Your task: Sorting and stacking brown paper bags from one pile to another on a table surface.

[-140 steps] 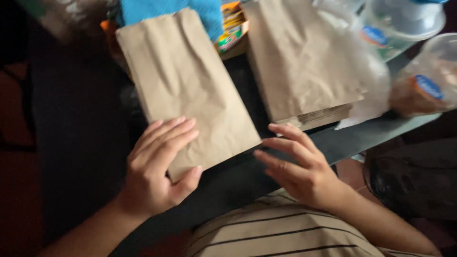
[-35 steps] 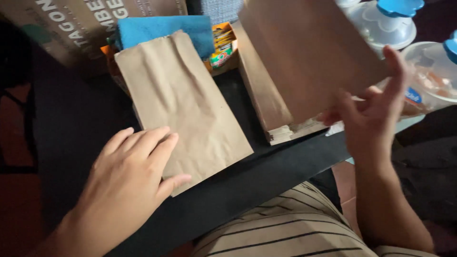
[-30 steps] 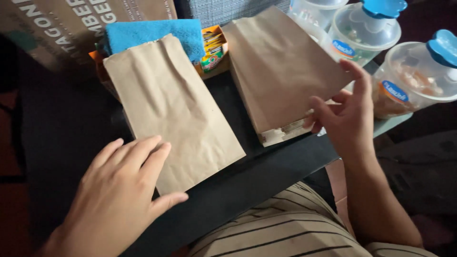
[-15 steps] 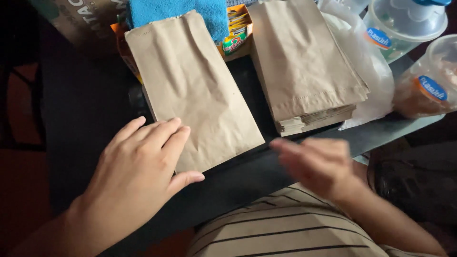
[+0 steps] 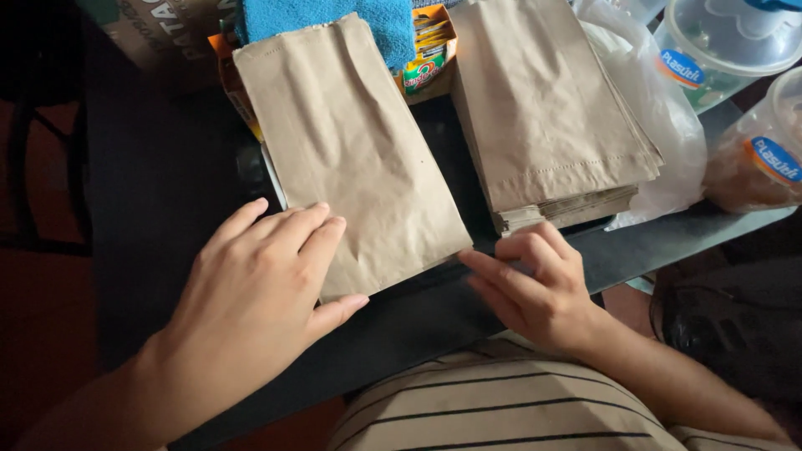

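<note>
Hands both lay open, I saw: left hand [image 5: 255,288] flat on the bag [image 5: 351,159], right hand [image 5: 535,280] touching its corner beside the stack [image 5: 543,108].

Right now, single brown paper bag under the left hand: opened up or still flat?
Flat and shut. The paper bag lies pressed flat on the dark table, mouth edge closed at the far end, with the left hand flat on its near corner.
</note>
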